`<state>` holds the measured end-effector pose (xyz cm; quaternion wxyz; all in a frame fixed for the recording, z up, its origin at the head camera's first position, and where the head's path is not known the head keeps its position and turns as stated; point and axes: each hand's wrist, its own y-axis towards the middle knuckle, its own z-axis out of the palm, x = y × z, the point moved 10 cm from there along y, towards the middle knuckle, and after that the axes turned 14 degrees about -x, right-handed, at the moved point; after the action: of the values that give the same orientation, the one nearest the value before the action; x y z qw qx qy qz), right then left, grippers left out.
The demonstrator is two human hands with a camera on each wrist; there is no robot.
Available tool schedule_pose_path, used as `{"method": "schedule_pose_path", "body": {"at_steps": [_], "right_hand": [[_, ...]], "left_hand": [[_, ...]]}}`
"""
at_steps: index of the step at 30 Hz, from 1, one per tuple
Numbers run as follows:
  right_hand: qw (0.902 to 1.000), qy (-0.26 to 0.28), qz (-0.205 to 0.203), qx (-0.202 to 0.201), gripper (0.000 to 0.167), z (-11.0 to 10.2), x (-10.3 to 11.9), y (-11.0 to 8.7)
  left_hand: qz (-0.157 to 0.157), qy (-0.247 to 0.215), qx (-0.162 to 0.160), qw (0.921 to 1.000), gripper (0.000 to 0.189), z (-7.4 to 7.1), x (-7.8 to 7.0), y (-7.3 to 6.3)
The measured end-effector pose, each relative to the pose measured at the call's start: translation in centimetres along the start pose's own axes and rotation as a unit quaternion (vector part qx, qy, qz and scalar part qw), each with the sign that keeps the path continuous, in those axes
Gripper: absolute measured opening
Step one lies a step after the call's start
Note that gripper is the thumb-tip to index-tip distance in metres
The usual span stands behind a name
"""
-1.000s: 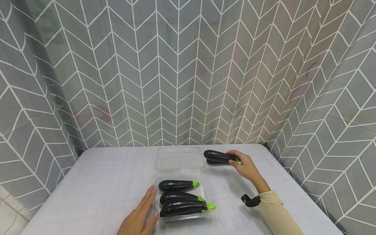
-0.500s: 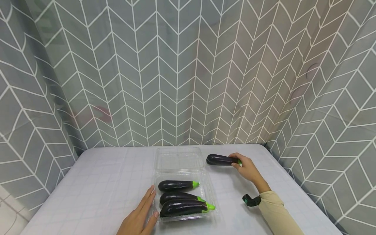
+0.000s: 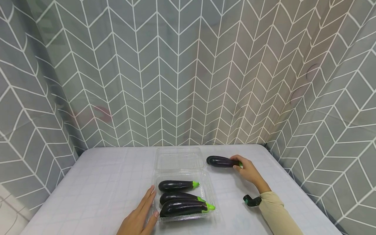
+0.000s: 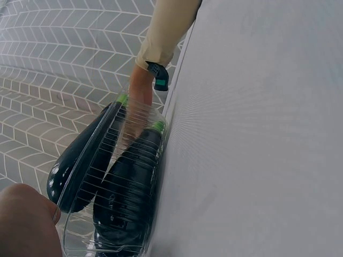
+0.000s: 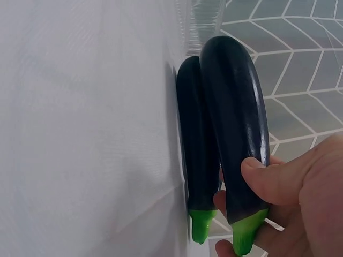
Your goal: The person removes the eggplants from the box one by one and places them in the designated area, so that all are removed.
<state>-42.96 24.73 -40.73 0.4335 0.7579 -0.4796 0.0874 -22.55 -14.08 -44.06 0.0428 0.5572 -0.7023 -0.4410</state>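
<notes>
In the head view my right hand [image 3: 246, 169] grips a dark purple eggplant [image 3: 221, 162] near its green stem end, thumb on one side and fingers on the other. A second eggplant [image 5: 195, 134] lies close beside it on the table, mostly hidden in the head view. My left hand [image 3: 138, 212] rests with extended fingers against the left side of a clear plastic clamshell box [image 3: 208, 186]. Three eggplants lie in the box: one at the back [image 3: 176, 185], one in the middle [image 3: 179, 196] and one at the front [image 3: 183, 208], stems pointing right.
The box's transparent lid [image 3: 177, 160] lies folded back towards the far table edge. A white cloth covers the table [image 3: 111, 176]. Grey patterned curtains [image 3: 188, 81] hang behind and at both sides. A black band [image 3: 251, 200] is on the right wrist.
My right hand has brought the held eggplant down and slightly right, so it now largely covers the second eggplant on the table. The left hand and the box have stayed still.
</notes>
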Motion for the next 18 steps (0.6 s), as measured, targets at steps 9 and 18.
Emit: {"method": "schedule_pose_path", "body": {"at_steps": [9, 18], "right_hand": [[0.9995, 0.006, 0.016, 0.027, 0.031, 0.8, -0.5, -0.4], [0.9986, -0.009, 0.011, 0.051, 0.031, 1.6, -0.7, -0.8]], "left_hand": [[0.029, -0.023, -0.016, 0.9992, 0.068, -0.2, -0.3, 0.0], [0.025, -0.016, -0.012, 0.9995, 0.067, -0.1, -0.3, 0.1]]}}
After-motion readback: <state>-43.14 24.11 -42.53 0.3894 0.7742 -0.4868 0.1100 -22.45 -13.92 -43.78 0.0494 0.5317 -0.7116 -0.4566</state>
